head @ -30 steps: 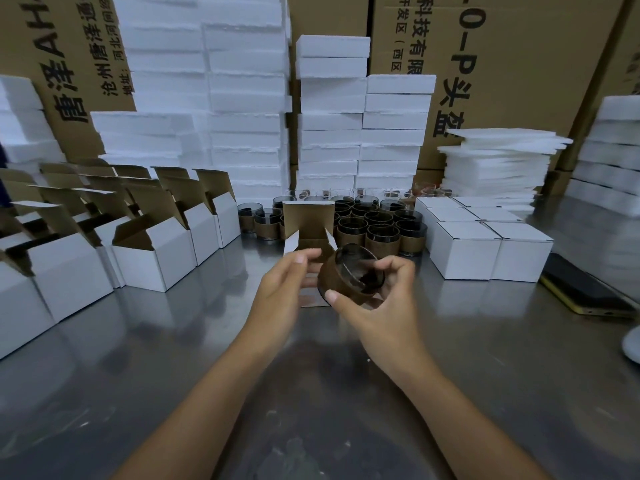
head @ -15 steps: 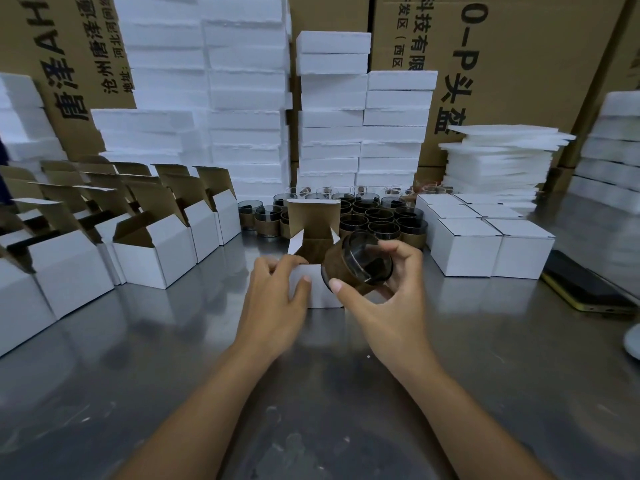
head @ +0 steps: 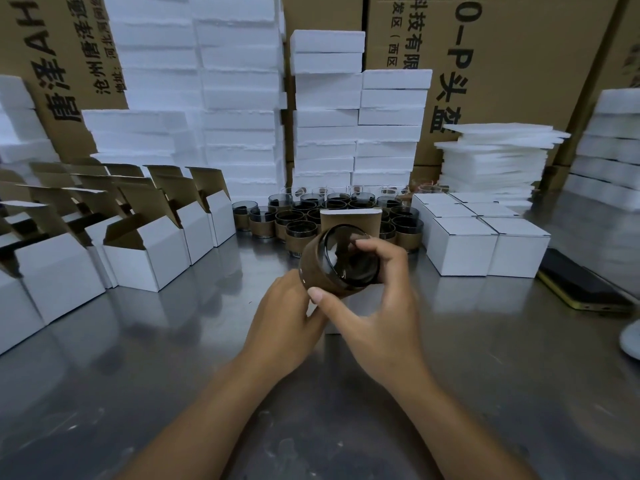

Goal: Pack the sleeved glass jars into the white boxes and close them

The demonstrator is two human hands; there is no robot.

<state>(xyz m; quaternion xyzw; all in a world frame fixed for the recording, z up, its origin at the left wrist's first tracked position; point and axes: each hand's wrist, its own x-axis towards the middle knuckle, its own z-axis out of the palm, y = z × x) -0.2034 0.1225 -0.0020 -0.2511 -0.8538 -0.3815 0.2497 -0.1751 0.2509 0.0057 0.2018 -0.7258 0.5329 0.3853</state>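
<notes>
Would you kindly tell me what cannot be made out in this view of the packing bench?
Head view: the open box shows little but its raised flap; the jar and both hands hide its body.
Head view: fingertips of the left hand are hidden behind the jar and the right hand, so its grip is unclear.
Head view: a white round object is cut off by the right edge.

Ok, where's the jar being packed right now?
Head view, centre: the sleeved jar is gripped in the right hand, tilted, in front of the raised flap of the open box.
</notes>
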